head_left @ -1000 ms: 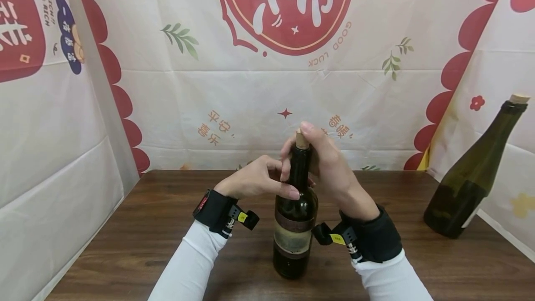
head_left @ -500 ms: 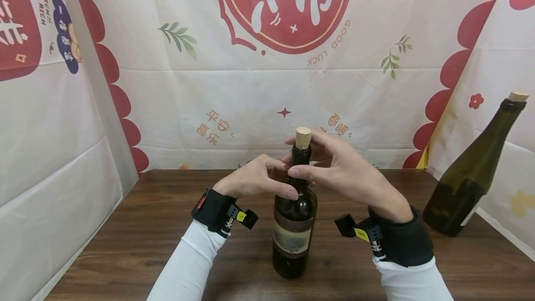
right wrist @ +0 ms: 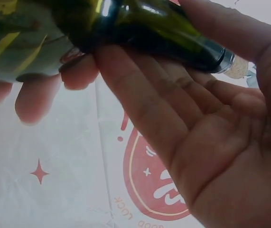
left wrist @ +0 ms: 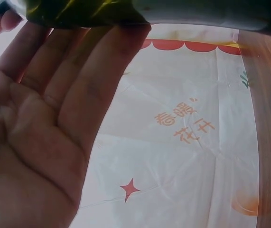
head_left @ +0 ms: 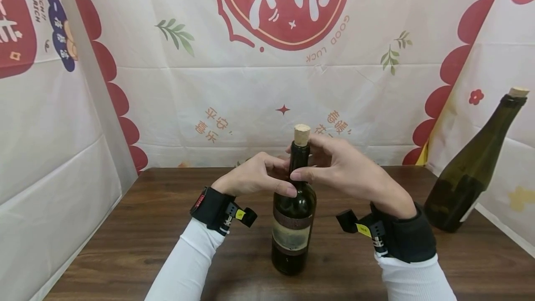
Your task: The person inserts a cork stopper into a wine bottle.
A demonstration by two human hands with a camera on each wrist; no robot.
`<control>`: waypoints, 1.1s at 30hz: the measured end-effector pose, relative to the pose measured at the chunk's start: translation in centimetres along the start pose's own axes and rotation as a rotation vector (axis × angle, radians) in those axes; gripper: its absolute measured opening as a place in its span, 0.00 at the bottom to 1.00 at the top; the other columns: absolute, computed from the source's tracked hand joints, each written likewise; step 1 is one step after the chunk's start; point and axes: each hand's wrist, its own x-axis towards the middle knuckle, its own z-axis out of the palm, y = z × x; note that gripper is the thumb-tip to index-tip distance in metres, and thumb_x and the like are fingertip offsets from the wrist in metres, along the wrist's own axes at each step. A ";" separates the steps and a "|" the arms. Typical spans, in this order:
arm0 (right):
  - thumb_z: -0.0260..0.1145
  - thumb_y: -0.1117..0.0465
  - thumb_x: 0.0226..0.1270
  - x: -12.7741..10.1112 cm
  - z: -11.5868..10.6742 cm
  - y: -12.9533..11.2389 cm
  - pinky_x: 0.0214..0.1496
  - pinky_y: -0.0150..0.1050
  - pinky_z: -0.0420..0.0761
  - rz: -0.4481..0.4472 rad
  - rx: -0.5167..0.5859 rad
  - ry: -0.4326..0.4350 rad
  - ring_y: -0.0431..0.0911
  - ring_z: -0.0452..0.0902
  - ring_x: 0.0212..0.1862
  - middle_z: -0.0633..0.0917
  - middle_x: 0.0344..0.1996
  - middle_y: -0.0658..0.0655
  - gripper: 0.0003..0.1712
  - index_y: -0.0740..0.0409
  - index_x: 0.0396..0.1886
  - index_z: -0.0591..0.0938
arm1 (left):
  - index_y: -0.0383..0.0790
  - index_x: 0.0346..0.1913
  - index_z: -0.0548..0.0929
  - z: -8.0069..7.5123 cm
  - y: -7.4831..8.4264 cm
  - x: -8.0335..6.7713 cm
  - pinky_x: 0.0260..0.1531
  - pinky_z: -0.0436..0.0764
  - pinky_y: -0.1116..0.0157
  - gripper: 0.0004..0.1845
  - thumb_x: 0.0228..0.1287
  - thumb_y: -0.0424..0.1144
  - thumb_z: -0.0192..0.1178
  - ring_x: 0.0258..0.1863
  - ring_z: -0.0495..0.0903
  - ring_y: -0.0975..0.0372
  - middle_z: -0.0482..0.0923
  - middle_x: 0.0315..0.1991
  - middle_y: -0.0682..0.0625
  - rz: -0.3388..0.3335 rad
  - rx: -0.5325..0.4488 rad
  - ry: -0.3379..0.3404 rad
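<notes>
A dark green wine bottle [head_left: 292, 240] with a worn brown-and-cream label stands upright on the table. Its cork [head_left: 302, 135] sticks up out of the mouth. My left hand [head_left: 260, 173] holds the bottle at the shoulder, thumb in front and fingers behind the glass. Around the neck, just higher, my right hand [head_left: 349, 167] has its thumb in front and its fingers behind. The left wrist view shows the left hand's fingers [left wrist: 73, 71] against the glass. In the right wrist view, the fingers [right wrist: 144, 95] lie along the neck, with the cork [right wrist: 238, 66] beyond.
A second green bottle [head_left: 472, 171], also corked, stands tilted at the right side of the brown wooden table [head_left: 167, 245]. Printed white cloth [head_left: 251, 87] hangs behind the table and along both sides.
My right hand has left the cork at the top and come down to the bottle neck, its wrist swinging right. The left hand keeps its hold on the shoulder.
</notes>
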 end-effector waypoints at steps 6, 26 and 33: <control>0.75 0.61 0.72 -0.1 0.0 0.1 0.47 0.42 0.85 -0.013 -0.039 0.028 0.44 0.87 0.46 0.88 0.43 0.51 0.16 0.54 0.56 0.83 | 0.34 0.67 0.84 0.2 0.2 0.2 0.60 0.82 0.54 0.25 0.69 0.40 0.70 0.61 0.83 0.56 0.85 0.62 0.48 0.004 0.014 0.017; 0.72 0.53 0.75 -0.1 -1.3 1.0 0.48 0.50 0.81 0.223 -0.155 0.190 0.53 0.83 0.49 0.87 0.46 0.57 0.21 0.57 0.61 0.81 | 0.43 0.66 0.84 -0.6 0.0 -0.5 0.53 0.86 0.51 0.21 0.75 0.46 0.67 0.54 0.87 0.57 0.86 0.58 0.49 -0.167 0.108 0.220; 0.70 0.54 0.77 -0.4 -3.0 3.3 0.43 0.46 0.81 0.299 -0.242 0.264 0.57 0.84 0.48 0.88 0.47 0.65 0.24 0.65 0.62 0.79 | 0.46 0.67 0.83 -1.1 -0.2 -0.8 0.53 0.85 0.56 0.24 0.74 0.50 0.69 0.56 0.85 0.58 0.86 0.57 0.52 -0.216 0.245 0.309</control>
